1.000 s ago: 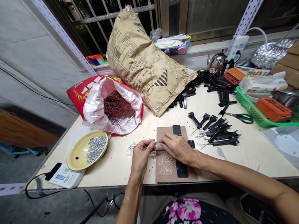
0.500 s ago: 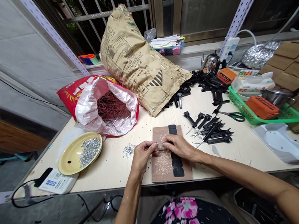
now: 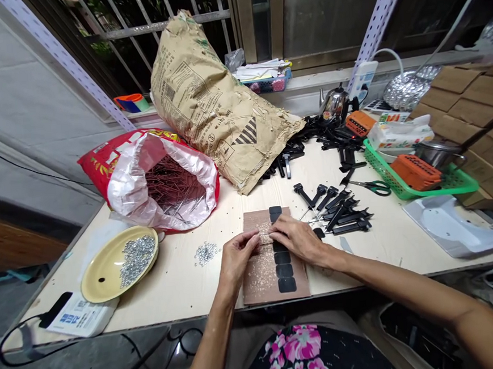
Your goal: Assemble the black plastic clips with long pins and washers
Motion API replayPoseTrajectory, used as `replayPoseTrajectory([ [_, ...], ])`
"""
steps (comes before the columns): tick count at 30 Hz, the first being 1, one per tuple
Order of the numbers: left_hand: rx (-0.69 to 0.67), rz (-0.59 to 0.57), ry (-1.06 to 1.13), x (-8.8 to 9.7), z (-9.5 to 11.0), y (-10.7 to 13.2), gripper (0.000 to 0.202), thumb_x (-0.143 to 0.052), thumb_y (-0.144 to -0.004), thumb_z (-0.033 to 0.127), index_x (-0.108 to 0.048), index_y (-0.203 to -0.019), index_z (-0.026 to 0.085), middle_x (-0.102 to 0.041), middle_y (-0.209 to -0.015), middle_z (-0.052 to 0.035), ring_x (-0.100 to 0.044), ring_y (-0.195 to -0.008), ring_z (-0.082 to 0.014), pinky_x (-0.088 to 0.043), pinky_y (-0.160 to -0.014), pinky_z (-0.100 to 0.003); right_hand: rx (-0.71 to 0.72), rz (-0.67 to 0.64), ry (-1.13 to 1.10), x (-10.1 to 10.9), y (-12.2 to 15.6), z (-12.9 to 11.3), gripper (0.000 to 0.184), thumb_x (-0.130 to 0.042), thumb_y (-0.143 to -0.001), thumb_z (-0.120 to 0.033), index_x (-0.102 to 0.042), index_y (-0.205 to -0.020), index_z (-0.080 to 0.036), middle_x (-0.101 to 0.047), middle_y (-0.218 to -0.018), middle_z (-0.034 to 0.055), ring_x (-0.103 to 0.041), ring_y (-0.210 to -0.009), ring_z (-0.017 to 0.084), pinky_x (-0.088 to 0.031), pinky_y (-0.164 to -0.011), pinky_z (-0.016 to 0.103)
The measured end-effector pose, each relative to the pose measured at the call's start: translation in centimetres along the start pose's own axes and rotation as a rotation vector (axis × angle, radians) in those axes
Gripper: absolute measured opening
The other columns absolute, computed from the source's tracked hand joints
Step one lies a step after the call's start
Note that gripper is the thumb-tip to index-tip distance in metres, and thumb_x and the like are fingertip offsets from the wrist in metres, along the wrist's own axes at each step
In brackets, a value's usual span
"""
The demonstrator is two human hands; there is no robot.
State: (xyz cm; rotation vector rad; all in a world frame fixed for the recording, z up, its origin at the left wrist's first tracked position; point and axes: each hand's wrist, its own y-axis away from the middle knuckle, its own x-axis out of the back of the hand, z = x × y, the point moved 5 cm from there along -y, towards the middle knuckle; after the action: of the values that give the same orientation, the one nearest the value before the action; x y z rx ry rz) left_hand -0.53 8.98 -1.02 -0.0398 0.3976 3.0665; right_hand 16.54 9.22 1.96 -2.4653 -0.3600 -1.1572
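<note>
My left hand (image 3: 238,258) and my right hand (image 3: 298,238) meet over a brown board (image 3: 258,280). Each has thumb and fingertips pinched together. Between them runs a thin metal pin (image 3: 264,234), very small and mostly covered by the fingers. Rounded black pads (image 3: 284,271) lie in a column along the board's right part, and my right hand covers some of them. Pale specks dot the board's middle. Left of my left hand is a small pile of shiny metal bits (image 3: 206,253). Black plastic parts with metal rods (image 3: 340,211) lie beyond my right hand.
A yellow dish (image 3: 95,270) with metal bits stands at left. Behind are an open red sack (image 3: 99,156) of thin rods and a large paper bag (image 3: 206,102). Scissors (image 3: 377,187), a green basket (image 3: 455,186) and a white plastic tray (image 3: 441,223) are at right.
The view has shifted slightly, so the table things appear further left. My hands remain pinched over the board, with the right fingertips slightly more bunched. The pin shows less between them.
</note>
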Motion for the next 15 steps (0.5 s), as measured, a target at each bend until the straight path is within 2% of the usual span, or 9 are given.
replayPoseTrajectory([
  [3, 0.0, 0.032, -0.024, -0.3, 0.0, 0.1, 0.056, -0.07, -0.07, 0.042, -0.06, -0.116, 0.012, -0.061, -0.067, 0.0003, -0.055, -0.053, -0.0099, -0.047, -0.054, -0.023, 0.003, 0.054, 0.166, 1.2, -0.7, 2.4, 0.021, -0.045, -0.094, -0.031, -0.063, -0.094, -0.02, -0.058, -0.09, 0.0034, -0.053, -0.079, 0.014, -0.039, -0.062, 0.024],
  [6, -0.045, 0.088, -0.119, -0.6, -0.3, 0.1, 0.056, -0.064, -0.074, 0.047, -0.059, -0.118, 0.012, -0.055, -0.059, 0.0025, -0.048, -0.047, -0.0091, -0.04, -0.045, -0.021, 0.058, 0.042, 0.273, 1.4, -0.8, 4.2, 0.024, -0.044, -0.095, -0.028, -0.063, -0.084, -0.018, -0.057, -0.081, 0.0037, -0.05, -0.076, 0.015, -0.038, -0.061, 0.025],
  [7, -0.073, 0.116, -0.152, -0.6, -0.5, 0.1, 0.054, -0.063, -0.075, 0.047, -0.06, -0.116, 0.012, -0.055, -0.059, 0.002, -0.048, -0.048, -0.0094, -0.039, -0.045, -0.02, 0.107, 0.022, 0.282, 1.3, -0.6, 4.4, 0.025, -0.042, -0.095, -0.025, -0.063, -0.083, -0.017, -0.057, -0.078, 0.0038, -0.049, -0.076, 0.015, -0.038, -0.061, 0.025],
  [11, -0.175, 0.23, -0.23, -0.6, -1.3, 0.1, 0.048, -0.062, -0.075, 0.049, -0.064, -0.11, 0.017, -0.06, -0.073, -0.0021, -0.053, -0.057, -0.0121, -0.041, -0.05, -0.022, 0.45, -0.144, 0.274, 0.2, 1.0, 3.2, 0.026, -0.037, -0.096, -0.017, -0.06, -0.085, -0.016, -0.057, -0.079, 0.0038, -0.047, -0.077, 0.015, -0.038, -0.059, 0.024],
  [13, -0.184, 0.254, -0.237, -0.6, -1.5, 0.1, 0.047, -0.061, -0.075, 0.049, -0.064, -0.111, 0.018, -0.061, -0.075, -0.0022, -0.053, -0.058, -0.0123, -0.042, -0.052, -0.022, 0.437, -0.149, 0.289, 0.2, 1.0, 3.1, 0.026, -0.037, -0.096, -0.017, -0.06, -0.083, -0.016, -0.056, -0.079, 0.0038, -0.047, -0.076, 0.014, -0.039, -0.057, 0.023],
  [15, -0.17, 0.259, -0.228, -0.6, -1.6, 0.1, 0.049, -0.06, -0.076, 0.049, -0.062, -0.113, 0.017, -0.06, -0.073, -0.0012, -0.052, -0.057, -0.0119, -0.042, -0.054, -0.023, 0.312, -0.088, 0.258, 0.4, 0.6, 3.3, 0.028, -0.037, -0.096, -0.019, -0.06, -0.081, -0.015, -0.055, -0.076, 0.0035, -0.047, -0.073, 0.014, -0.04, -0.056, 0.023],
])
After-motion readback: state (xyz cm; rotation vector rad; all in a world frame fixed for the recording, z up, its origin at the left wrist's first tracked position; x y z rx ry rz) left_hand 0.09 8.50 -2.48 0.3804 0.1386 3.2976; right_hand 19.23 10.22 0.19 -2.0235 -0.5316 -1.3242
